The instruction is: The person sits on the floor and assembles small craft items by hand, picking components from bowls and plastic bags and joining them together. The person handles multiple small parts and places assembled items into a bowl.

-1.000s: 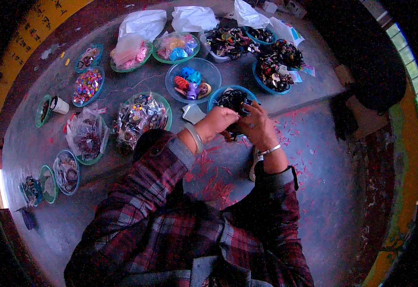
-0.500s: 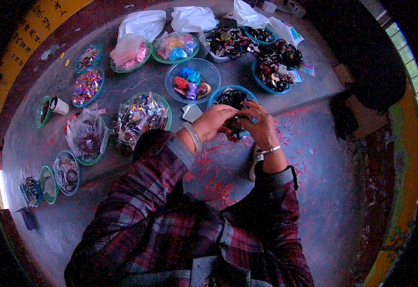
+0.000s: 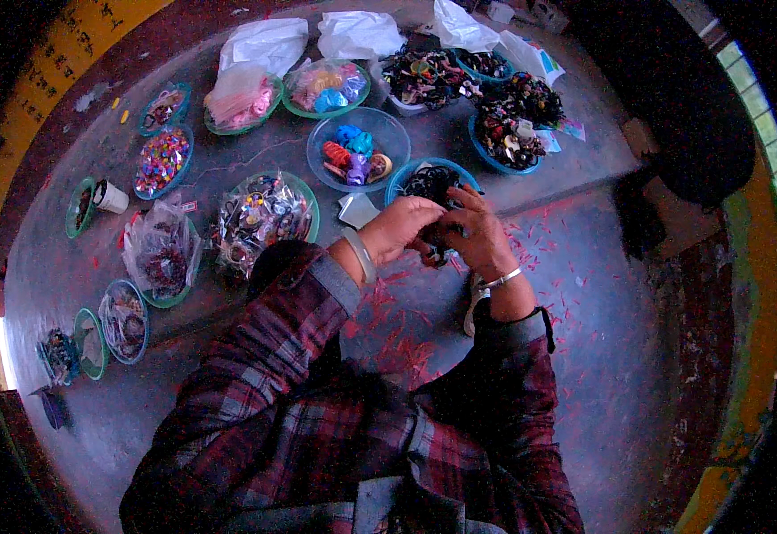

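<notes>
Fingertip work by two bare hands on a dark bundle (image 3: 439, 240), viewed from the wearer's head. The left hand (image 3: 404, 224) is closed in a pinch, thumb and fingers drawn together; the right hand (image 3: 483, 238) curls its fingers around the bundle from the opposite side, the two sets of fingertips close together. The bundle lies between the hands, just below the fingertips (its exact form is too dark to make out). Just beyond both hands stands a blue bowl (image 3: 392, 187) containing black bands (image 3: 431, 182); farther out, beyond the left hand, a clear bowl (image 3: 390, 138) holds bright bunches (image 3: 362, 144). A pale square object (image 3: 357, 210) lies near the left hand, on its outer side. Red scraps (image 3: 397, 349) are strewn bodyward of the hands. The step in hand appears to be fine adjustment of the bundle; the next move calls for a steady left pinch and small, light right-finger movements.
</notes>
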The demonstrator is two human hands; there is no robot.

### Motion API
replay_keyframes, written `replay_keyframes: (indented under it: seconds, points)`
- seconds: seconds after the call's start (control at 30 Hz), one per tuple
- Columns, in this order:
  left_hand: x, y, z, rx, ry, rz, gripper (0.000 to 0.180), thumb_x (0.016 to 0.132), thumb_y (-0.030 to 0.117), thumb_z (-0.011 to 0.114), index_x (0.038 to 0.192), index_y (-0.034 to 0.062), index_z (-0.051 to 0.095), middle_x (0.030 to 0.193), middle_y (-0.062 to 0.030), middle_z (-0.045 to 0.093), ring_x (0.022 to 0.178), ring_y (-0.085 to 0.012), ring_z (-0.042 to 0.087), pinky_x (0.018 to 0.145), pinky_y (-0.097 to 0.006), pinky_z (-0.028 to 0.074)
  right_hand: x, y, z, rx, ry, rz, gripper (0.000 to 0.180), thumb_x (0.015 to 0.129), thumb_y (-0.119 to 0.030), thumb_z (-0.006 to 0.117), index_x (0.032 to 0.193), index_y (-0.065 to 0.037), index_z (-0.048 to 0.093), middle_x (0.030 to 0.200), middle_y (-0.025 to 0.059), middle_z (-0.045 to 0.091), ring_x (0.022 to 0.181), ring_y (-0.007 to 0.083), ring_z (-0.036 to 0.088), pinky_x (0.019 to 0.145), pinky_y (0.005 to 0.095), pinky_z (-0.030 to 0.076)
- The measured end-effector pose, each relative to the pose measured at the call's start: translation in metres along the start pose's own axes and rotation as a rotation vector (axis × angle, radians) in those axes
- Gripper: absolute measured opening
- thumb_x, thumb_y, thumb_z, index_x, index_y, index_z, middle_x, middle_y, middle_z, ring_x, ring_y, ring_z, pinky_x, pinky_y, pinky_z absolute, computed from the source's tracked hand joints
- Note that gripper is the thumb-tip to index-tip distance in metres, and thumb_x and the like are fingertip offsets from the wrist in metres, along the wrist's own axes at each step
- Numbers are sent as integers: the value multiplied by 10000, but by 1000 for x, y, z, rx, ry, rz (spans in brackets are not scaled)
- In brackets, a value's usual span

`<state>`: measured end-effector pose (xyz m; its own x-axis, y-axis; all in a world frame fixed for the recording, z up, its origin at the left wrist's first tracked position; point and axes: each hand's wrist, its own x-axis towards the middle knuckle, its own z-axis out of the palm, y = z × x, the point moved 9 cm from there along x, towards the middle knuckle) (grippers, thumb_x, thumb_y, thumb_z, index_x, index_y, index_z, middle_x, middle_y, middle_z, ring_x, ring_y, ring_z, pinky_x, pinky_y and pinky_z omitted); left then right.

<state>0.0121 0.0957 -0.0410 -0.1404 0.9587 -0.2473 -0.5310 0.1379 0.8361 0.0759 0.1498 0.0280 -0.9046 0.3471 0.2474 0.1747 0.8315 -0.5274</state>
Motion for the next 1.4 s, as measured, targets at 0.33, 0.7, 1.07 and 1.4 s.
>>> replay_keyframes:
  seconds: [0.33,0.7,1.07,1.4]
  points:
    - [-1,11,-3,-16,60,104,238,856,200,473,995,24,554,850,-54,597,701,-120,587,483,-256,492,1,4,-23,168,225,124,241,595,-96,699,823,-119,625,1077,81,569,1108,290,458,918,360,386]
    - [-11,22,5,114,82,68,255,855,194,485,996,-3,564,905,-68,601,798,-145,574,663,-274,476,-2,17,-14,223,116,210,208,660,-45,659,863,-85,667,1195,127,488,1188,297,371,950,386,332]
    - [-1,6,2,152,7,101,267,864,199,477,1007,-7,567,946,-79,596,859,-145,569,722,-265,476,1,3,4,-3,-108,50,250,684,-255,674,917,-167,657,1228,144,445,1182,372,342,966,410,325]
    - [-2,7,11,43,-46,55,287,874,221,466,1044,-1,532,945,-61,589,851,-153,580,691,-284,504,-1,22,8,-59,40,68,272,645,-194,684,912,-154,649,1147,89,517,1153,301,398,937,372,369]
